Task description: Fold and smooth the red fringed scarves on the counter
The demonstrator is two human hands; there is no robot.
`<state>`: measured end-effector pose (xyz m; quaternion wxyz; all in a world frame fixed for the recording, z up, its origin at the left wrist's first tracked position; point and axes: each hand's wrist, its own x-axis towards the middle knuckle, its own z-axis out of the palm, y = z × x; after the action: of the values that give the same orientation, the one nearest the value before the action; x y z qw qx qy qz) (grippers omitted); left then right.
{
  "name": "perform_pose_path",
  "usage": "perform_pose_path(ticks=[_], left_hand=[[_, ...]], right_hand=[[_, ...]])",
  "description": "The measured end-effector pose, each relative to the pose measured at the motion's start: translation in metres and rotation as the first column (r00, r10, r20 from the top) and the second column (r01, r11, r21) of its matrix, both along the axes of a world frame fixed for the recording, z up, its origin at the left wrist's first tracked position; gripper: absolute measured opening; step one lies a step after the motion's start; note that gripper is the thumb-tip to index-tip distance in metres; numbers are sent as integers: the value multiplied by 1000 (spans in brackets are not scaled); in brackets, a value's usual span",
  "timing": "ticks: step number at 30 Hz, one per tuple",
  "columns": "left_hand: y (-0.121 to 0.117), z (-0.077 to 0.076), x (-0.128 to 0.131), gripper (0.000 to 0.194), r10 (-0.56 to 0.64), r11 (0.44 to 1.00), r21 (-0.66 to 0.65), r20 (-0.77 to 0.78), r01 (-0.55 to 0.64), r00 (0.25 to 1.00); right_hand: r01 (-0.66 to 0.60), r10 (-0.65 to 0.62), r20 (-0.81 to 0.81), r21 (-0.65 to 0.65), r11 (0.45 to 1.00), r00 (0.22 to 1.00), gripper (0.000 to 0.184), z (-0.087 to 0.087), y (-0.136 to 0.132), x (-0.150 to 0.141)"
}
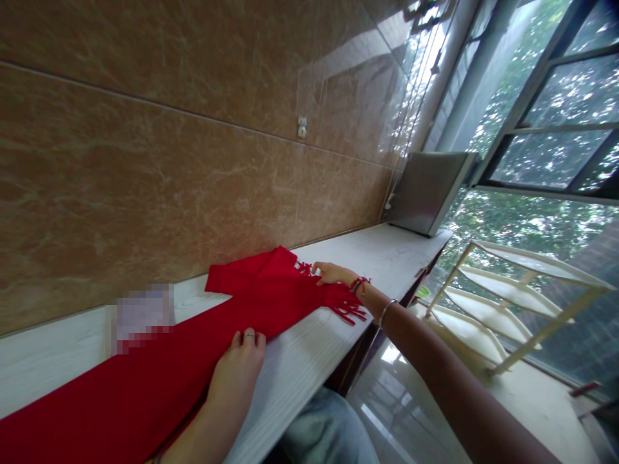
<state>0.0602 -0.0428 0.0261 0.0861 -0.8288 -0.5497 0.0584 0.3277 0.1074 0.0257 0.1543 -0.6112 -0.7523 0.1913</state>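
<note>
Head view: a red scarf [275, 303] lies on the white tabletop [297, 354], its long axis running along the surface from lower left to the fringe [348, 312] at right. The left hand [245, 353] rests with bent fingers on the scarf's near edge; the right hand [333, 273], fingers curled, is nearer the fringe. Whether either hand grips cloth cannot be determined.

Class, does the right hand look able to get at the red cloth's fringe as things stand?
Probably yes: the fringe lies close beside the right hand, and no object visibly blocks the way.
</note>
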Motion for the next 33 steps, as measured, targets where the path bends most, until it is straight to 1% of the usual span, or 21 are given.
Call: perform_pose_path(ticks=[3, 4, 5, 10, 13, 15, 17, 19, 21, 24, 29, 33], left_hand=[[-5, 3, -2, 44, 42, 993, 112, -7, -41, 999], [-6, 4, -3, 45, 58, 990, 126, -6, -57, 998], [-6, 5, -4, 45, 71, 990, 120, -1, -70, 997], [-7, 6, -5, 43, 94, 996, -6, 33, -94, 995], [-8, 7, -4, 44, 100, 994, -40, 25, -99, 995], [-9, 8, -4, 45, 103, 993, -50, 13, -102, 995], [-9, 9, -4, 46, 91, 995, -35, 6, -91, 996], [-10, 9, -4, 45, 80, 997, -12, 3, -80, 997], [-11, 7, -5, 45, 84, 996, 15, 1, -84, 996], [-13, 2, -6, 46, 111, 992, 63, -1, -110, 994], [-13, -10, -7, 44, 115, 983, 145, 17, -116, 993], [-15, -18, -7, 46, 161, 971, 180, 2, -158, 987]], right_hand=[[-19, 19, -3, -3, 1000, 1000, 31, 7, -3, 1], [-26, 26, -3, -6, 1000, 1000, 31, 8, -5, 1], [-34, 34, -3, -9, 999, 999, 30, 10, -6, 1], [-83, 83, 0, -36, 996, 997, 30, 13, -14, 2], [-105, 106, 8, -46, 993, 994, 29, 13, -16, 4], [-108, 109, 16, -48, 993, 994, 33, 13, -15, 5], [-94, 95, 26, -42, 995, 995, 41, 14, -13, 8], [-67, 68, 35, -23, 997, 997, 46, 15, -12, 9], [-40, 40, 41, 5, 999, 998, 42, 16, -13, 10], [-8, 6, 50, 40, 999, 999, 30, 16, -21, 9], [60, -65, 70, 76, 995, 995, 28, 13, -48, 10], [112, -119, 85, 83, 990, 989, 24, 11, -66, 10]])
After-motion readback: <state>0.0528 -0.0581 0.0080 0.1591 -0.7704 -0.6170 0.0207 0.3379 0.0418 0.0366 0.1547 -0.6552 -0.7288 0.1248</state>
